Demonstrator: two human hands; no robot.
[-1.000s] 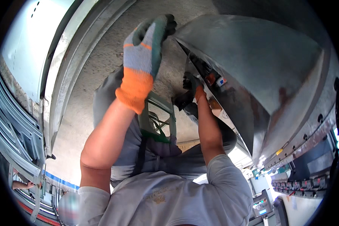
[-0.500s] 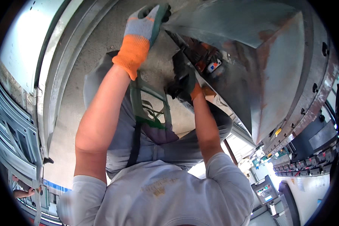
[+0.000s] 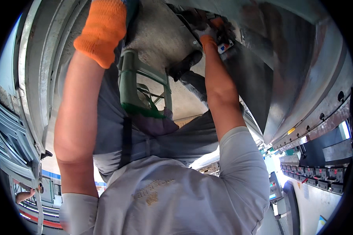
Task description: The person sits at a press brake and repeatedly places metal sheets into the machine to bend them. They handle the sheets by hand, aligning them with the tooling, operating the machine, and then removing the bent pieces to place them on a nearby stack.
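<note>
My left hand (image 3: 106,25) is stretched forward at the top edge. Only its orange glove cuff and a strip of grey and green glove show; the fingers are out of the picture. Further right, my right hand (image 3: 206,32), also gloved with an orange cuff, reaches into the shadowed hollow under a large grey metal panel (image 3: 259,51). Its fingers blur into the dark there, so what they touch cannot be told. Beside it lie orange tool-like items (image 3: 219,24) and a small white, blue and orange piece (image 3: 225,47).
I sit low over a green stool (image 3: 128,84), my dark shoe (image 3: 186,64) on the concrete floor. Curved metal rails (image 3: 39,70) rise on the left, near stacked grey metal parts (image 3: 13,133). A row of machine tooling (image 3: 313,174) stands at right. Another person's hand (image 3: 25,195) shows far left.
My left hand has moved forward and left, away from the panel's corner and partly out of view. My right hand has reached forward into the hollow. The view has shifted too.
</note>
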